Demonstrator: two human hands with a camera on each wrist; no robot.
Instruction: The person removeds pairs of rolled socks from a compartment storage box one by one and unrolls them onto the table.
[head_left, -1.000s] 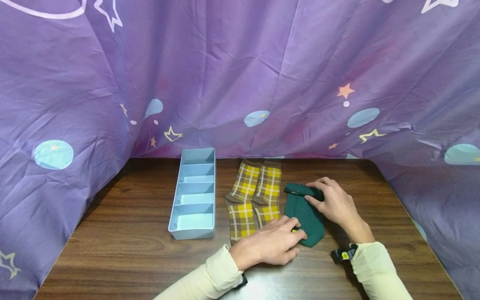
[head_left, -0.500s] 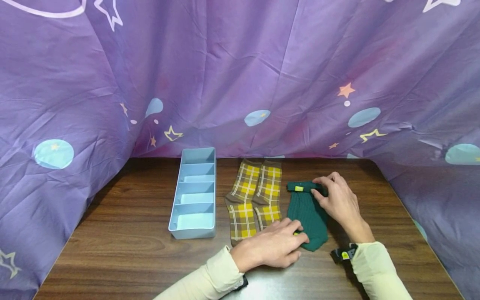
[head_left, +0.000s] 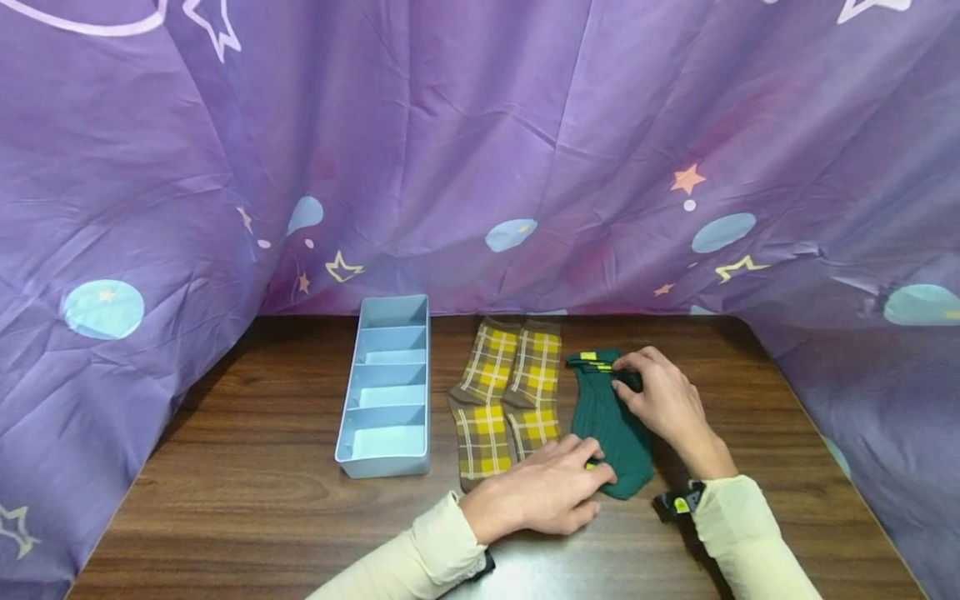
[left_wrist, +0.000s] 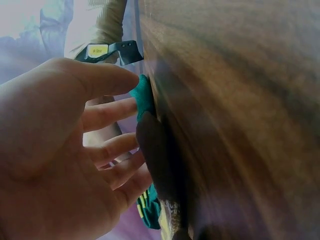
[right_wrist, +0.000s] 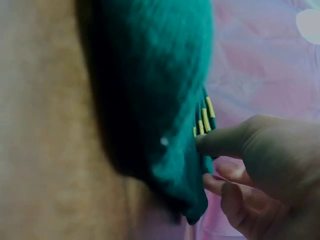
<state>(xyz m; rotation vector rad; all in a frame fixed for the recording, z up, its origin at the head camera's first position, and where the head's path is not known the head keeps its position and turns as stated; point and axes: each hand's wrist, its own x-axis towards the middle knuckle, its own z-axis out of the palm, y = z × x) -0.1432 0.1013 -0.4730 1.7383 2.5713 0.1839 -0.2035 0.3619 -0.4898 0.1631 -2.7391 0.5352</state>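
A pair of ribbed green socks (head_left: 613,437) lies flat on the table, with yellow marks at the cuff end. My right hand (head_left: 670,400) pinches the cuff between thumb and fingers; in the right wrist view its thumb lies against the green cloth (right_wrist: 160,80) beside several yellow strips. My left hand (head_left: 543,487) rests with relaxed, spread fingers over the near left edge of the green socks. It also covers the lower end of one plaid sock (head_left: 536,367). In the left wrist view the left thumb touches green fabric (left_wrist: 143,97).
Another yellow-and-brown plaid sock (head_left: 487,367) lies alongside, toes toward me. Left of it stands a light-blue box (head_left: 386,467) divided into several compartments. A purple patterned curtain (head_left: 480,167) hangs behind the wooden table (head_left: 247,500).
The rolled cuff of the green socks has opened out away from me, showing more yellow marks. My right hand has shifted slightly; my left hand has stayed nearly still.
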